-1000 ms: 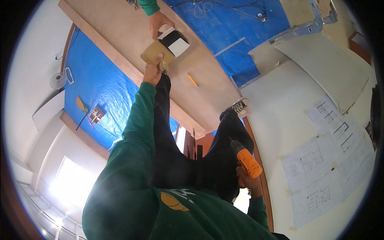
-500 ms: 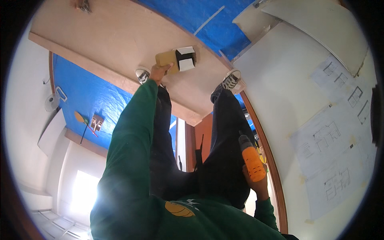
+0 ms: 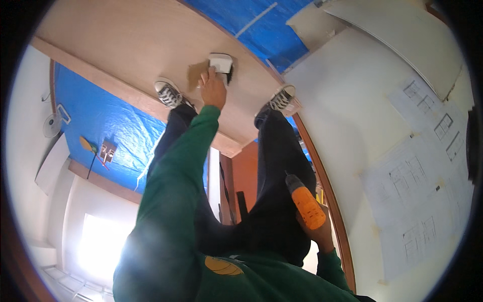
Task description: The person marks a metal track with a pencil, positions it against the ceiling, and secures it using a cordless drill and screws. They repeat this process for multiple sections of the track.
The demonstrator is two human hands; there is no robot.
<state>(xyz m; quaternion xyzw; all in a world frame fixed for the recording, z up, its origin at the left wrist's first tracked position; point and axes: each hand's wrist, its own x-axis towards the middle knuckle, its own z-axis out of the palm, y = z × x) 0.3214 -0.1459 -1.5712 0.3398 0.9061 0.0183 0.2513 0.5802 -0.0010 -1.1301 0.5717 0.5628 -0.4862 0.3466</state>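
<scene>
Pressing a boxy white block [image 3: 221,62] onto smooth plywood [image 3: 126,40].

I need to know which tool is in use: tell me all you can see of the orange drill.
The orange drill is a cordless power tool with an orange plastic body and a darker grey front end. The right hand grips it from below, beside the dark trouser leg. It points up and left, touching no workpiece. Its bit is not visible.

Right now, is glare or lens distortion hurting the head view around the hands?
Head view: strong glare washes out the lower left beside the green sleeve; the left hand at the white box and the right hand on the orange drill stay readable; fisheye bends edges near the rim.
</scene>
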